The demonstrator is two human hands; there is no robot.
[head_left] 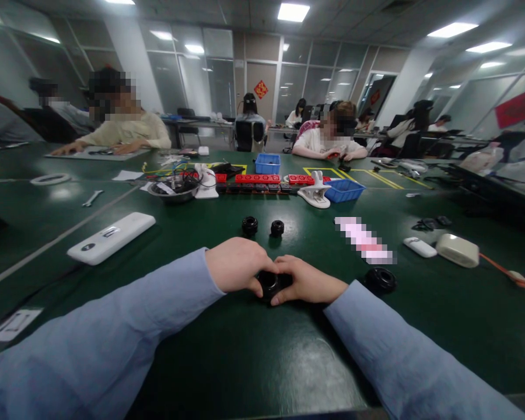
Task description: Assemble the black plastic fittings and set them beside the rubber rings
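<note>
Both hands are closed around one black ring-shaped part (270, 284), which rests on or just above the green table. My left hand (237, 263) grips its left and far side, thumb on the near edge. From the right, my right hand (310, 281) holds the same part, its thumb at the front. The fingers hide much of the part's rim. Just beyond the hands stand two smaller black ridged round parts, one at left (249, 226) and one at right (277, 228). A larger black ring (380, 280) lies beside my right forearm.
On the green table (192, 367), a white power bank (111, 238) lies left and a pixelated pink item (364, 240) right. A white mouse (420, 247) is farther right. Beyond are a metal bowl (175, 197), red blocks (257, 178) and a blue bin (345, 191). People sit opposite.
</note>
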